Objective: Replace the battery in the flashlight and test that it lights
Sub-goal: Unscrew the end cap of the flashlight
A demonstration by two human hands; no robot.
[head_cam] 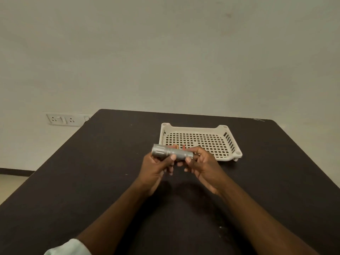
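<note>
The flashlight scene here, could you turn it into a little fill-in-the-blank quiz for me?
1. The silver flashlight is held by ____ hands, the left hand and the right hand.
2. Its wide head end points toward the person's ____ side.
3. Behind the hands stands a white tray with a ____ floor.
4. The tray rests on a ____ table.

Missing words: both; left; perforated; dark
</note>
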